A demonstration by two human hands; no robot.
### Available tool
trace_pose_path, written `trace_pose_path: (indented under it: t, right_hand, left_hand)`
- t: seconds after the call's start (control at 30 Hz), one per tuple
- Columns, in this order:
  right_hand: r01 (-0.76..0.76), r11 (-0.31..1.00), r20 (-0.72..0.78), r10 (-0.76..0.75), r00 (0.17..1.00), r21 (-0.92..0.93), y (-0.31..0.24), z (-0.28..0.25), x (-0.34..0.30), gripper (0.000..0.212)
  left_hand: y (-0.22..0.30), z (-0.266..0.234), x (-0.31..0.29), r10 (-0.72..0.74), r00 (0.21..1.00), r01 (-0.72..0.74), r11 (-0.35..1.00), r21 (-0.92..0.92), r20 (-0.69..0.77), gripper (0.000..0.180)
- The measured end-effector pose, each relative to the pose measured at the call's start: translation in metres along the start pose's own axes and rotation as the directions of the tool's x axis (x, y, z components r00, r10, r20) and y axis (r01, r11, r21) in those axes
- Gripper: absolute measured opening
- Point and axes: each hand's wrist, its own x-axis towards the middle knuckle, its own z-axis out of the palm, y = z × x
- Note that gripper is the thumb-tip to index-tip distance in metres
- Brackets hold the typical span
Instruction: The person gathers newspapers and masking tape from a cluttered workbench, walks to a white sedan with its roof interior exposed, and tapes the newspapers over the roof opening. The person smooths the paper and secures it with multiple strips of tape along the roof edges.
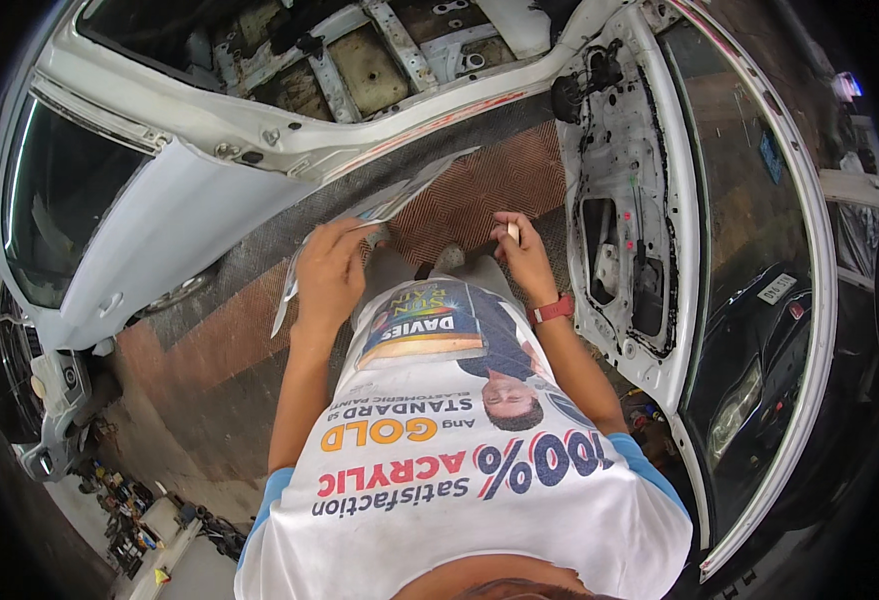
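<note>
My left hand [329, 268] pinches the edge of a large, thin printed sheet [414, 188] that looks like newspaper. The sheet slants up and to the right from my fingers, and part of it hangs below my hand. My right hand [527, 265], with a red watch [551, 309] on its wrist, is curled around a small pale object [512, 232]. That object is too small to identify, and it stays apart from the sheet. Both hands are held in front of my waist, over the floor, between two open car doors.
Ahead is a white car body [289, 150] with its interior stripped. Its open doors flank me: a pale panel [189, 215] on the left, a bare inner door frame [649, 230] on the right. A dark car [759, 340] shows through the right window. Tools [129, 510] lie at lower left.
</note>
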Motion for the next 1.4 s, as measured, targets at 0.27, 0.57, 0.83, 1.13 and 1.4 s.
trace_pose_path:
  t: [0.27, 0.57, 0.83, 1.13, 1.4]
  right_hand:
    - [0.616, 0.406, 0.313, -0.598, 0.738, -0.675, -0.099, 0.036, -0.009, 0.059]
    - [0.308, 0.560, 0.193, -0.257, 0.947, -0.769, -0.004, 0.008, 0.003, 0.021]
    - [-0.093, 0.674, -0.022, 0.114, 0.993, -0.733, 0.058, 0.012, 0.007, 0.020]
    - [-0.333, 0.649, -0.190, 0.282, 0.940, -0.684, 0.060, 0.074, 0.067, 0.034]
    - [-0.323, 0.626, -0.064, 0.400, 0.914, -0.710, 0.104, 0.114, 0.119, 0.031]
  left_hand:
    - [0.019, 0.030, 0.010, 0.108, 0.937, -0.037, 0.976, -0.213, 0.331, 0.031]
    - [-0.083, 0.053, 0.066, -0.255, 0.820, 0.360, 0.926, -0.116, 0.512, 0.045]
    - [-0.353, 0.164, 0.151, -0.394, 0.735, 0.121, 0.877, 0.466, 0.551, 0.059]
    - [-0.487, 0.344, 0.225, -0.606, 0.389, 0.040, 0.764, 0.644, 0.694, 0.076]
    - [-0.497, 0.461, 0.220, -0.740, 0.421, 0.215, 0.644, 0.734, 0.525, 0.090]
